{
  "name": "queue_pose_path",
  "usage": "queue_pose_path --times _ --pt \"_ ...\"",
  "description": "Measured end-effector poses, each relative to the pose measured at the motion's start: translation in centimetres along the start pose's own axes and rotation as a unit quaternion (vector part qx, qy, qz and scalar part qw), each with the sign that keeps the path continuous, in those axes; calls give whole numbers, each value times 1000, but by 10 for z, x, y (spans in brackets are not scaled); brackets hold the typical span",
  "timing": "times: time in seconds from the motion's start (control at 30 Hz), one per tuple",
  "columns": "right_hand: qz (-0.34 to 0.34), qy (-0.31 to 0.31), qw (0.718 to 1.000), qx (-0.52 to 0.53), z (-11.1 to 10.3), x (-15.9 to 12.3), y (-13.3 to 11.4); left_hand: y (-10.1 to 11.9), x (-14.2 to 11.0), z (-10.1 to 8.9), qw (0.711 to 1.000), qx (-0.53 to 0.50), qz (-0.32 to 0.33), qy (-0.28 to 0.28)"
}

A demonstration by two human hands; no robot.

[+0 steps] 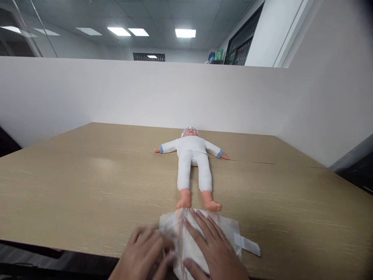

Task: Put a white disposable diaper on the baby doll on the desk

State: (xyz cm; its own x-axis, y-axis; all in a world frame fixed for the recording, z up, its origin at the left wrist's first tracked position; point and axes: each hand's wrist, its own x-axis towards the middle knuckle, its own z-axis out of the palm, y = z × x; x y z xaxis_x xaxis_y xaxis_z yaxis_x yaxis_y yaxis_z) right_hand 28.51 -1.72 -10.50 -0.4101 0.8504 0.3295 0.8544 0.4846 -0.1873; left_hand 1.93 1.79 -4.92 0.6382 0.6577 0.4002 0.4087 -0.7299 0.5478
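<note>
A white diaper point(192, 252) lies spread at the table's front edge, with a tape tab point(250, 246) sticking out on its right side. My right hand point(214, 247) rests flat on the diaper, fingers stretched out and slightly apart. At the diaper's left edge, my left hand point(148, 251) has its fingers curled in a pinch; motion blurs the fingertips. Just beyond the diaper a baby doll point(192, 155) lies on its back, feet toward me and arms spread. It wears a white suit with blue cuffs and a white headband with lettering.
The wooden table point(87, 186) has a seam running across under the doll. A white partition point(175, 93) stands behind it, with a wall point(329, 97) on the right. Dark objects show at both side edges.
</note>
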Motion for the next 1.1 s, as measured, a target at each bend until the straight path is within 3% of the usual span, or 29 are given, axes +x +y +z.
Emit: queue_pose_path --times 0.17,0.33,0.47,0.67,0.83,0.97,1.1 --pt "36 0 998 44 -11 0 -12 -43 99 -6 956 276 78 -65" --pt "41 2 997 59 -16 0 -14 -57 173 9 903 334 197 -182" --pt "22 -3 999 48 -15 1 -10 -57 197 16 878 308 279 -238" --pt "-15 5 1000 21 18 0 12 -60 209 22 889 195 355 -215" --pt "-38 0 999 24 36 7 35 -49 232 3 921 81 313 -217" --pt "-34 -88 993 71 10 32 44 -32 258 -31 958 -57 227 -166" --pt "29 -136 980 139 -17 70 53 -22 281 -58 974 -141 117 -134"
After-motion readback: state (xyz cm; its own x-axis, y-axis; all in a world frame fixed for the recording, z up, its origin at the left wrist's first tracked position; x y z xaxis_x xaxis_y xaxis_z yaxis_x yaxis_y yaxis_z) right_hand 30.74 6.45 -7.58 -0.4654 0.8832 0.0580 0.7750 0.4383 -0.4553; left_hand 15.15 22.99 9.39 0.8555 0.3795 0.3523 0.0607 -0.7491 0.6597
